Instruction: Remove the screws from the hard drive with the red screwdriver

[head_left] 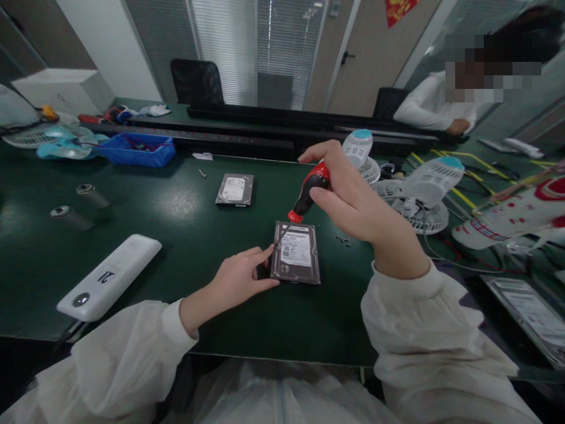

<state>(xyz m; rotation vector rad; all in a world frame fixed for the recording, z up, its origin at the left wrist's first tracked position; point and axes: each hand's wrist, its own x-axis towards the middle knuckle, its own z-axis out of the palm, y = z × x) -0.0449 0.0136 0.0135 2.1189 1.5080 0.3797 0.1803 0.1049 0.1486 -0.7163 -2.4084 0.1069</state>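
A hard drive (296, 253) lies label-up on the dark green table (176, 259) in front of me. My left hand (241, 277) pinches its left edge between finger and thumb and holds it flat. My right hand (348, 197) is wrapped round a red and black screwdriver (311, 191) held at a slant. The screwdriver's tip rests at the drive's upper left corner. A few tiny screws (343, 239) lie just right of the drive.
A second hard drive (235, 189) lies farther back. A white box marked 21 (110, 275) and two grey cylinders (82, 205) sit left. White fans (415, 188) and cables crowd the right. A blue bin (139, 148) stands at the back left. Another person (445, 106) sits far right.
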